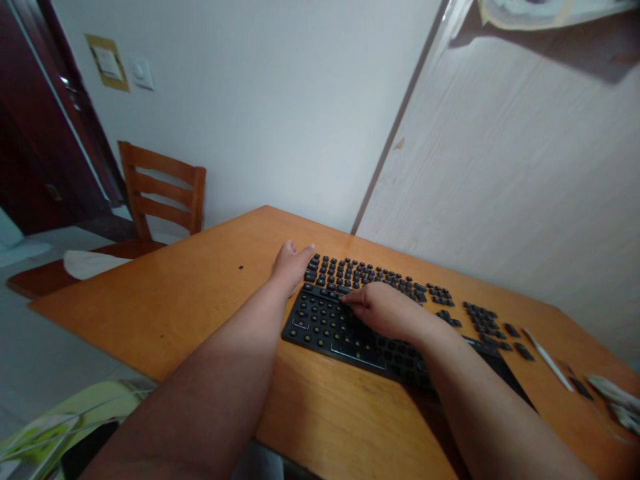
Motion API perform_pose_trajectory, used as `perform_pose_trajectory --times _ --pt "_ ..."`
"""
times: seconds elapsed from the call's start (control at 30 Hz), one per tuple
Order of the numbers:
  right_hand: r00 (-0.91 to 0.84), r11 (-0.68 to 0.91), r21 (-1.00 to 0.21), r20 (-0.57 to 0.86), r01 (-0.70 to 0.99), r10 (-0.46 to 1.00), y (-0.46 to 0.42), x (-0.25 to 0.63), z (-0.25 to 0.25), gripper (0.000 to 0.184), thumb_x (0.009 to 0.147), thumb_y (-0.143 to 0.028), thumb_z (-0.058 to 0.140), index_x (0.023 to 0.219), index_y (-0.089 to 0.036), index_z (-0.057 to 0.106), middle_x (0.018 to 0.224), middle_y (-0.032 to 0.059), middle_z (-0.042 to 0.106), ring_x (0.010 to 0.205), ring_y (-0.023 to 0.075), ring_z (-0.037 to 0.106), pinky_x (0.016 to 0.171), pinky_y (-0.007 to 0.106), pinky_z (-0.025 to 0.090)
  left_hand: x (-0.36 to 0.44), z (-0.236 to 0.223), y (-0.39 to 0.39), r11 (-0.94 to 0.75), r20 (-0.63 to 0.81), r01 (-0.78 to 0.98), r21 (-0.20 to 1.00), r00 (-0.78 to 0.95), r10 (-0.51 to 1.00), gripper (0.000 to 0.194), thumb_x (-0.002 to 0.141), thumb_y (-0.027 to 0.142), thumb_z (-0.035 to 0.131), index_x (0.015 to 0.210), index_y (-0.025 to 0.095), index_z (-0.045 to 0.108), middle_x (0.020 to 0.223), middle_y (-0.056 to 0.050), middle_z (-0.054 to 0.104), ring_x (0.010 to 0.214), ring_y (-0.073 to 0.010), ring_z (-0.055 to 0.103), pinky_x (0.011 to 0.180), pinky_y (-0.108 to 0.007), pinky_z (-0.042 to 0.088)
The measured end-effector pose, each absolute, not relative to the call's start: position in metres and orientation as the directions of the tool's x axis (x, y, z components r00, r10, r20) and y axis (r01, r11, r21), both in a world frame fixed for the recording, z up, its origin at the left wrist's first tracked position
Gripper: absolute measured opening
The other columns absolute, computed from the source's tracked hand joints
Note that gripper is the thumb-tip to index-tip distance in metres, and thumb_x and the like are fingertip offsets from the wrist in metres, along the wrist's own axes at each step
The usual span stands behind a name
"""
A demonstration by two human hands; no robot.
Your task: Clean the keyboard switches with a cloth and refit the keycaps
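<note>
A black keyboard [320, 327] lies on the wooden table with its key sockets bare over the part I can see. Behind it, loose black keycaps [370, 270] are laid out in rows like a keyboard layout. My left hand [290, 267] is at the left end of these rows, thumb apart from bent fingers, with nothing visible in it. Over the keyboard's far edge, my right hand [383, 308] has its fingertips drawn together beside the nearest row of keycaps. Whatever they may hold is too small to make out. My right forearm hides part of the keyboard.
More keycaps [483, 320] lie to the right, near a white pen-like stick [550, 360] and a crumpled cloth [617, 400]. One tiny dark piece [241, 267] sits on the left of the table [200, 287]. A wooden chair [165, 187] stands beyond the left edge.
</note>
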State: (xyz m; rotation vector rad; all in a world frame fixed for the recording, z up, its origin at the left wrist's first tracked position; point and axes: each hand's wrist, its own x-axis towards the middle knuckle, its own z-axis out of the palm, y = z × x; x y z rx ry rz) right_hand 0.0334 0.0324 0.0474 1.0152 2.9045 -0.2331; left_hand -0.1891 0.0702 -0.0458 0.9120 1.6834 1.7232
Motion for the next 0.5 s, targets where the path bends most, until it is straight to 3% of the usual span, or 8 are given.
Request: perform_pose_trajectory --times 0.2,0.5 --pt "-0.782 0.772 -0.129 -0.088 0.623 0.617 0.0343 0.0383 0.053 0.036 0.085 -0.016 0.05 0.106 -0.026 0.078 0.115 0.0027 0.075 0.106 0.0225 0.069 0.095 0.033 0.05 -0.1909 -0.0488 0.0721 -0.06 0.09 0.07 0.996 -0.605 0.791 0.094 0.077 0.06 0.068 0.151 0.015 0.031 0.155 -0.02 0.038 0.139 -0.0273 0.044 0.111 -0.035 0.037" --pt "-0.769 0.757 -0.132 -0.127 0.64 0.627 0.0288 0.0333 0.0495 0.04 0.086 -0.017 0.051 0.117 -0.027 0.075 0.115 0.0033 0.075 0.105 0.0235 0.07 0.093 0.033 0.052 -0.1902 -0.0484 0.0713 -0.065 0.092 0.066 0.996 -0.613 0.785 0.094 0.077 0.06 0.069 0.151 0.015 0.032 0.154 -0.021 0.04 0.139 -0.028 0.045 0.11 -0.035 0.038"
